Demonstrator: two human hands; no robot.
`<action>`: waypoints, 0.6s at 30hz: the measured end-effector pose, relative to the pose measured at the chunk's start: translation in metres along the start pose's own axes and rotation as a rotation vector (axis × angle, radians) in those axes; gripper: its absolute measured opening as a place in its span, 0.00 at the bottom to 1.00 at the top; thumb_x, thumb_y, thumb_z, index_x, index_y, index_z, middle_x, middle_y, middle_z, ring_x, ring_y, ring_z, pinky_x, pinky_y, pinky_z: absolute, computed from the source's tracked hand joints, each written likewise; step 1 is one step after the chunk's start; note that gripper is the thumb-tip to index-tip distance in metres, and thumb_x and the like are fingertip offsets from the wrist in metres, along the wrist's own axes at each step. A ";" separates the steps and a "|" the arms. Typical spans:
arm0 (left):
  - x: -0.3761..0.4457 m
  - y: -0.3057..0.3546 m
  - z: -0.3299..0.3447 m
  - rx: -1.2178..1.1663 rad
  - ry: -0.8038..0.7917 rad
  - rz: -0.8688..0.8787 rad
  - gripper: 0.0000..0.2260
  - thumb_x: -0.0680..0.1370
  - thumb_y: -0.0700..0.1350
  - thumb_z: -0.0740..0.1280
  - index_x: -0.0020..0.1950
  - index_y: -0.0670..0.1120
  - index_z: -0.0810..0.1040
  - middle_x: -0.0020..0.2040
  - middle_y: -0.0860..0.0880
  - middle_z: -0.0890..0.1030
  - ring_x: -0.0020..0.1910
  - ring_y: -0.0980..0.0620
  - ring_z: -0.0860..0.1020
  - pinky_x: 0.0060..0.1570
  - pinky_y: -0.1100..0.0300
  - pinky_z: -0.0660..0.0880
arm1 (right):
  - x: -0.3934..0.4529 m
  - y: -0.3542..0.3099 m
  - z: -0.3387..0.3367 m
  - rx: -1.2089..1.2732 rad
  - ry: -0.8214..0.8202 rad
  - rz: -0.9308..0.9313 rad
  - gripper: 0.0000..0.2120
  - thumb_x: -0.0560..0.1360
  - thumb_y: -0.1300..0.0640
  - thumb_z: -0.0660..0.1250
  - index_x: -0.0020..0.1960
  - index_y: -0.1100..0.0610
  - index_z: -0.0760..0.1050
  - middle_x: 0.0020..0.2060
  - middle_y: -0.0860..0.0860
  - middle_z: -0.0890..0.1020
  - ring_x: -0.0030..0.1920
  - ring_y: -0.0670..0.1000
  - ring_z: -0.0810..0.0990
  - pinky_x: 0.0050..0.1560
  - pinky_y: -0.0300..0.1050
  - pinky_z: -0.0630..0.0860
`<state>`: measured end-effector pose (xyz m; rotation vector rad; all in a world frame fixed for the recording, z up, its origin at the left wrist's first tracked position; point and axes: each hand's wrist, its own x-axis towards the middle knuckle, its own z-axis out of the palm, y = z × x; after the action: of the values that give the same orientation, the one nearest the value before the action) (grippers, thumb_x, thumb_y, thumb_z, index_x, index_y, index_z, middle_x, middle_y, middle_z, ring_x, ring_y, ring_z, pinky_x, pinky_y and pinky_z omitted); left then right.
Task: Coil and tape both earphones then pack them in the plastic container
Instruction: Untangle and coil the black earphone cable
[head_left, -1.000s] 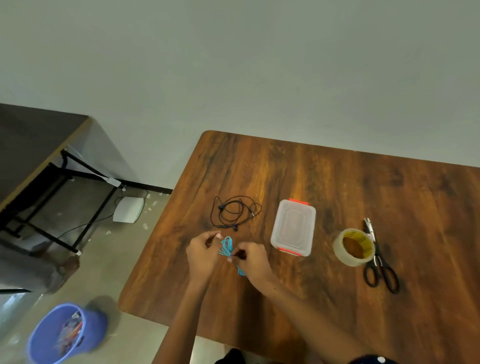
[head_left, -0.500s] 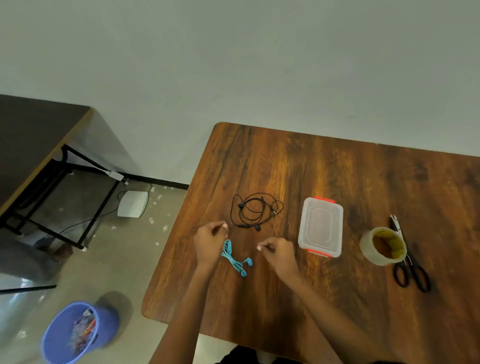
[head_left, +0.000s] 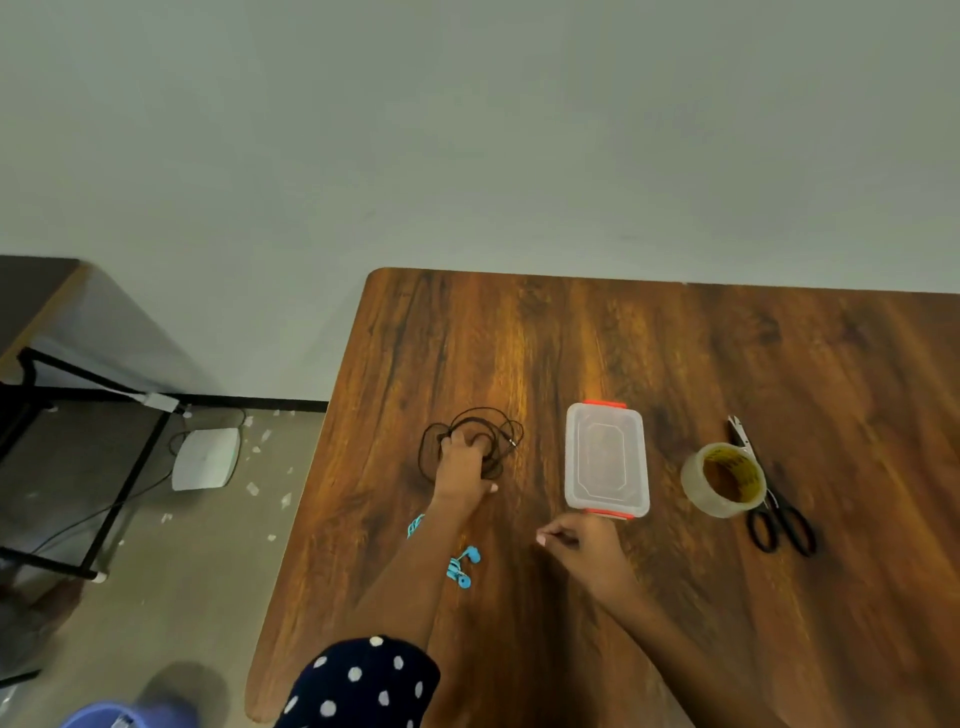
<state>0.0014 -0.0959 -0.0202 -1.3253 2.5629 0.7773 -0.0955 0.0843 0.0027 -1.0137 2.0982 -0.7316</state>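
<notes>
The black earphones (head_left: 506, 441) lie in a loose tangle on the wooden table (head_left: 727, 364). My left hand (head_left: 461, 467) is on top of them, fingers curled into the cable and thumb out to the side. The blue earphones (head_left: 461, 566) lie coiled near the table's front, partly hidden under my left forearm. My right hand (head_left: 584, 545) rests idle on the table just in front of the plastic container (head_left: 607, 460), fingers loosely curled with nothing in them. The container is clear with orange clips, and its lid is on.
A roll of clear tape (head_left: 724, 480) stands right of the container, with black-handled scissors (head_left: 776, 514) beside it. The table's left edge drops to the floor, where a white box (head_left: 205, 460) and a blue bin (head_left: 124, 717) sit. A wall runs behind.
My left hand let go of the blue earphones and reached forward onto the black tangle. My right hand stayed near the container. The view shifted left.
</notes>
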 end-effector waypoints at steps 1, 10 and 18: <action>-0.001 -0.001 0.001 -0.006 0.026 0.026 0.20 0.74 0.41 0.69 0.66 0.44 0.73 0.66 0.42 0.69 0.66 0.42 0.66 0.64 0.51 0.69 | -0.002 0.002 -0.002 0.009 0.011 -0.003 0.03 0.73 0.58 0.71 0.46 0.54 0.83 0.41 0.42 0.82 0.43 0.41 0.81 0.46 0.28 0.74; -0.034 0.037 -0.020 -0.441 0.367 -0.030 0.05 0.74 0.37 0.70 0.49 0.38 0.82 0.45 0.44 0.83 0.43 0.52 0.78 0.39 0.72 0.65 | -0.010 0.005 -0.029 0.111 0.088 -0.084 0.04 0.72 0.60 0.72 0.46 0.56 0.83 0.42 0.46 0.84 0.43 0.42 0.81 0.48 0.29 0.76; -0.077 0.080 -0.025 -0.895 0.413 -0.207 0.02 0.73 0.41 0.72 0.41 0.45 0.82 0.38 0.49 0.83 0.40 0.49 0.82 0.42 0.57 0.78 | -0.008 -0.011 -0.047 0.133 0.162 -0.096 0.13 0.72 0.63 0.71 0.56 0.55 0.77 0.49 0.44 0.79 0.46 0.44 0.80 0.46 0.28 0.74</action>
<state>-0.0136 -0.0153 0.0585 -2.1241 2.3243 1.9045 -0.1232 0.0933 0.0418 -1.0161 2.1163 -1.0180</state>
